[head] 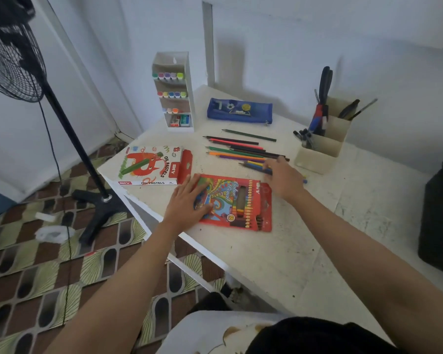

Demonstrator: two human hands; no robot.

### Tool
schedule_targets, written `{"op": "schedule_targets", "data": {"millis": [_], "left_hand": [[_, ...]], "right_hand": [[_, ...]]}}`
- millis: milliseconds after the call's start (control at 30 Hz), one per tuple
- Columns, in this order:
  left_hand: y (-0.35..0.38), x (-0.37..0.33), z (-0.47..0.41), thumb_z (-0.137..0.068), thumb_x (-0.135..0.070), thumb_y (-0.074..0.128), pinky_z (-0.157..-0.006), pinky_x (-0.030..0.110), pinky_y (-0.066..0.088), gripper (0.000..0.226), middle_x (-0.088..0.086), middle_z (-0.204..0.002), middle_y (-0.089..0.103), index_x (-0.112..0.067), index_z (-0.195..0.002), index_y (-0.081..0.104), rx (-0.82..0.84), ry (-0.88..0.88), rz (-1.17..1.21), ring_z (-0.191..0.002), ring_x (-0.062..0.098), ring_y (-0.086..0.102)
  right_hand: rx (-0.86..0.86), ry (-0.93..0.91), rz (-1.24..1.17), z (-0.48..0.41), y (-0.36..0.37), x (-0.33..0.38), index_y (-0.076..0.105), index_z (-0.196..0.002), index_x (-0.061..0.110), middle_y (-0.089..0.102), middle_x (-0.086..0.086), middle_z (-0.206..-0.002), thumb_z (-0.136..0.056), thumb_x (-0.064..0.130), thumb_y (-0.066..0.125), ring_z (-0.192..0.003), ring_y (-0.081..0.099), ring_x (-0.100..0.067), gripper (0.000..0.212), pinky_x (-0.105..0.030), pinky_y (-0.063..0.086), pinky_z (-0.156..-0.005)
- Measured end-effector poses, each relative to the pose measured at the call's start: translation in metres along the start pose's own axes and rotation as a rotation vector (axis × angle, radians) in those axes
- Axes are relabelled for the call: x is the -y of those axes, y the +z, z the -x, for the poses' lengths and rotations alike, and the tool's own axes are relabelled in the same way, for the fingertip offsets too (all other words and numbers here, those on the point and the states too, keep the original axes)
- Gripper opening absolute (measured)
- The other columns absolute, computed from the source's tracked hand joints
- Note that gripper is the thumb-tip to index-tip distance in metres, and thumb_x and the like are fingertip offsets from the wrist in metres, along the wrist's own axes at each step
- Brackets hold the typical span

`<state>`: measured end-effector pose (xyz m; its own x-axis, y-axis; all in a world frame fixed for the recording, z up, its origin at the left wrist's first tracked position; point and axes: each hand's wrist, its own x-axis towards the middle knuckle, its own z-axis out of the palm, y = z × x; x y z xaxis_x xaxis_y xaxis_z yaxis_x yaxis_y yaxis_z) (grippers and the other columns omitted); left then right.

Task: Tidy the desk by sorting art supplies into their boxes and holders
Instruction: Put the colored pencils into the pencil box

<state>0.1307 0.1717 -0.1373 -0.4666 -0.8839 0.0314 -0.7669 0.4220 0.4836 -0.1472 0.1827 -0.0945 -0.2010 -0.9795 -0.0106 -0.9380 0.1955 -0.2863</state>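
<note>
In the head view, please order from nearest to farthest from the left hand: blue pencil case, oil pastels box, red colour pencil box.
1. Red cardboard colour pencil box: under the left hand, touching it.
2. White and red oil pastels box: just beyond, to its left.
3. Blue fabric pencil case: far back, near the wall.

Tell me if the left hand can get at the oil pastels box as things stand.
Probably yes. The oil pastels box lies flat just beyond the left hand, which rests flat on the colour pencil box; nothing stands between them.
</note>
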Motion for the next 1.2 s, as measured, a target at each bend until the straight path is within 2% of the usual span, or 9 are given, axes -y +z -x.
{"op": "schedule_targets", "data": {"millis": [200,300,400,533,667,867,1067,1200], "left_hand": [[0.005,-0.012,0.006,-0.072,-0.071,0.024,-0.118,0.04,0.01,0.082,-0.01,-0.158,0.012,-0.035,-0.146,0.028,-0.079,-0.082,-0.03,-0.146,0.013,0.004],[0.007,-0.012,0.006,-0.075,-0.07,0.025,-0.117,0.039,0.011,0.08,-0.006,-0.158,0.015,-0.035,-0.146,0.029,-0.103,-0.081,-0.041,-0.146,0.015,0.006],[0.009,-0.011,0.007,-0.077,-0.07,0.023,-0.117,0.04,0.004,0.077,-0.006,-0.157,0.016,-0.036,-0.146,0.027,-0.116,-0.072,-0.104,-0.146,0.014,0.001],[0.007,-0.01,0.007,-0.078,-0.071,0.021,-0.118,0.042,0.001,0.076,-0.008,-0.157,0.016,-0.038,-0.146,0.026,-0.12,-0.079,-0.158,-0.146,0.012,-0.002],[0.008,-0.01,0.009,-0.076,-0.073,0.022,-0.118,0.041,0.001,0.079,-0.008,-0.158,0.015,-0.037,-0.147,0.026,-0.102,-0.084,-0.14,-0.146,0.012,-0.001],[0.008,-0.006,0.008,-0.075,-0.074,0.024,-0.117,0.039,0.002,0.08,-0.009,-0.157,0.015,-0.038,-0.147,0.026,-0.096,-0.086,-0.129,-0.146,0.012,0.002],[0.011,-0.004,0.004,-0.076,-0.073,0.025,-0.117,0.044,0.01,0.08,-0.007,-0.157,0.016,-0.036,-0.147,0.026,-0.1,-0.078,-0.099,-0.145,0.015,0.008],[0.011,-0.004,0.004,-0.076,-0.073,0.026,-0.116,0.044,0.011,0.079,-0.006,-0.157,0.017,-0.036,-0.146,0.027,-0.092,-0.085,-0.106,-0.145,0.016,0.009]], "right_hand": [[-0.057,0.007,0.07,-0.002,0.006,-0.005,0.061,-0.102,0.016,0.051,-0.006,-0.11,-0.093,0.025,0.054,-0.095,0.055,-0.025,0.015,-0.035,0.049,-0.067],[-0.03,0.012,-0.127,0.008,-0.005,-0.014,0.064,-0.095,0.019,0.06,-0.001,-0.1,-0.091,0.026,0.057,-0.089,0.059,-0.02,0.01,-0.032,0.047,-0.069],[-0.046,-0.013,-0.492,0.026,-0.022,-0.025,0.062,-0.09,0.02,0.065,0.002,-0.079,-0.087,0.021,0.065,-0.072,0.058,-0.015,0.004,-0.029,0.047,-0.067],[-0.051,0.083,-0.813,0.054,-0.041,-0.036,0.052,-0.112,0.022,0.062,-0.003,-0.073,-0.086,0.009,0.065,-0.054,0.057,-0.015,0.031,-0.022,0.047,-0.057],[-0.072,0.269,-1.062,0.079,-0.037,-0.05,0.033,-0.132,0.026,0.064,-0.013,-0.079,-0.085,-0.001,0.063,-0.051,0.061,-0.016,0.062,-0.023,0.05,-0.051],[-0.223,0.49,-1.226,0.105,-0.018,-0.061,0.026,-0.136,0.025,0.068,-0.016,-0.08,-0.087,-0.004,0.059,-0.053,0.064,-0.014,0.066,-0.021,0.053,-0.052],[-0.326,0.54,-1.361,0.116,-0.008,-0.071,0.011,-0.142,0.029,0.066,-0.018,-0.081,-0.089,-0.007,0.055,-0.053,0.066,-0.017,0.078,-0.021,0.055,-0.056],[-0.427,0.566,-1.423,0.114,-0.008,-0.068,0.008,-0.141,0.028,0.068,-0.014,-0.078,-0.089,-0.007,0.055,-0.055,0.067,-0.017,0.078,-0.025,0.058,-0.066]]}}
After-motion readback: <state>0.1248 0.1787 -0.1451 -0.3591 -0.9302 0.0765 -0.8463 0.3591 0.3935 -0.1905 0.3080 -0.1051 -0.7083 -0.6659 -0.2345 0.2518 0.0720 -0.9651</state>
